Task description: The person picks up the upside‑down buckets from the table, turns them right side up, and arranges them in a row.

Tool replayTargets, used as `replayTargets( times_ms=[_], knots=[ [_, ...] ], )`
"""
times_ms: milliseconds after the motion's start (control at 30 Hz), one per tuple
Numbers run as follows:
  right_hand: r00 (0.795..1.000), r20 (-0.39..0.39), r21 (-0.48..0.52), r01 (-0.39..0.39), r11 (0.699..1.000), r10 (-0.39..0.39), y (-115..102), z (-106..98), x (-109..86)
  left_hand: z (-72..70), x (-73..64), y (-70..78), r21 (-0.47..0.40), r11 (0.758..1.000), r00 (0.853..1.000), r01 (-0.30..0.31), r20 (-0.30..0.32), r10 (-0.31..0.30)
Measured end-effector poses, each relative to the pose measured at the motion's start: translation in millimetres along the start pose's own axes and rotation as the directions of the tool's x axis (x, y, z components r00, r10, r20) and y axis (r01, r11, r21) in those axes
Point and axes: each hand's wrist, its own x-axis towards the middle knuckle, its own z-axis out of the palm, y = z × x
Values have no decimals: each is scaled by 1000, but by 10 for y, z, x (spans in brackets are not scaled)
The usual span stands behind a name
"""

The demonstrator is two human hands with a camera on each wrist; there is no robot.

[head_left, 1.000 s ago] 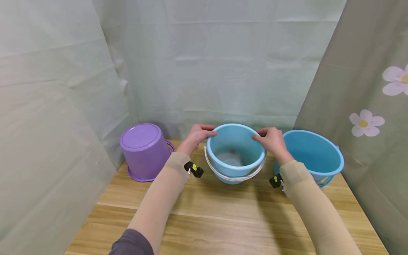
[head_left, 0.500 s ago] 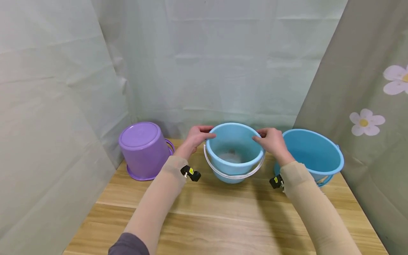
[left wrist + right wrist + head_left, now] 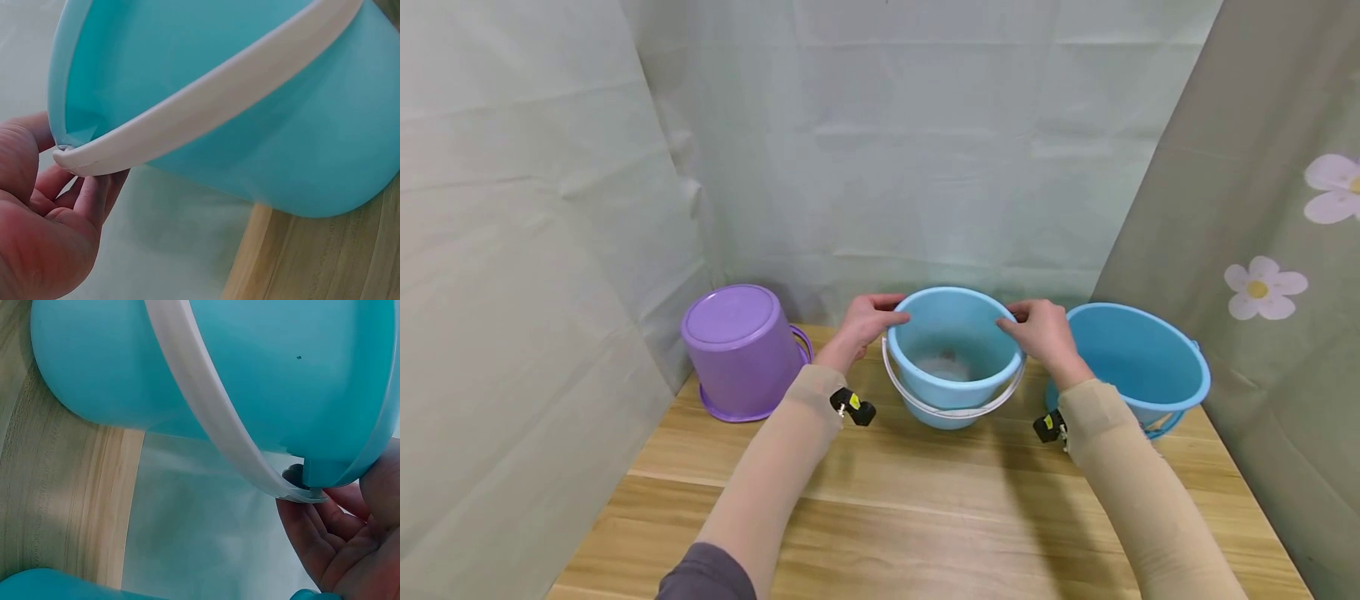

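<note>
One smooth, round, pale-blue bucket (image 3: 953, 350) is upright at the far side of the wood-grained table (image 3: 925, 533). On my feed the left hand (image 3: 861, 325) pinches its thick rim (image 3: 955, 385) on one side, the right hand (image 3: 1045, 332) pinches it opposite. Its curved, pale handle (image 3: 212, 94) hangs across the front. Left of it I see an upturned, tapering purple bucket (image 3: 741, 358); right, a wider blue bucket (image 3: 1138, 354); behind, creased cloth (image 3: 940, 167).
</note>
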Motion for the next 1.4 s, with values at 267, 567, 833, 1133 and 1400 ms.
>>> replayTargets(
  times_ms=[267,567,833,1133,1400],
  knots=[
    [1000,-8,13,-1,1000,1,16,-14,-17,-9,1,-13,-21,1000,999,-4,36,4],
    [997,-63,32,38,999,-36,-29,-24,-30,-180,-16,-57,-3,997,993,-73,89,73],
    [951,-264,128,198,972,-158,-175,22,-259,-374,-238,-108,-46,965,961,-258,94,261],
    [827,-422,109,454,884,-373,-285,254,-496,-563,-542,-318,-78,923,913,-378,135,385],
    [698,-490,58,623,780,-522,-365,411,-686,-759,-875,-534,52,908,897,-415,192,399]
  ],
)
